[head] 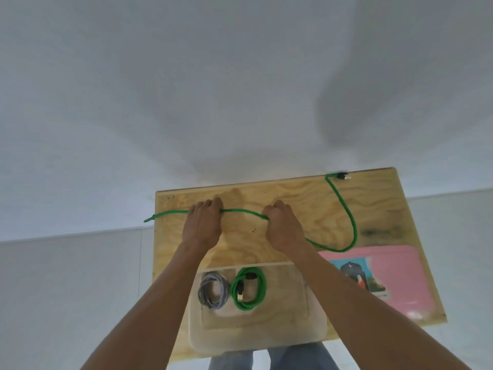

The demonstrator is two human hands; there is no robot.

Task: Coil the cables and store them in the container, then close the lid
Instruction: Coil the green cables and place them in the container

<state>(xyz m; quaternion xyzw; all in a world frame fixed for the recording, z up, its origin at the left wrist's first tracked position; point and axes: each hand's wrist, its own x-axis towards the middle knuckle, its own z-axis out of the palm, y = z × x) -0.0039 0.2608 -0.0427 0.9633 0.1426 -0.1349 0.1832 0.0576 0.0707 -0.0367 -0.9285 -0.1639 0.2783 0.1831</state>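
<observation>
A long green cable lies stretched across the plywood table. My left hand grips it near its left end, which hangs over the table's left edge. My right hand grips the same cable a short way to the right. From there the cable loops right and runs up to its plug at the far edge. A clear plastic container stands open at the near edge, holding a coiled grey cable and a coiled green cable. The pink lid lies flat to its right.
The table stands against a white wall, with pale floor on both sides. My legs in jeans show below the near edge. The lid bears a coloured picture label.
</observation>
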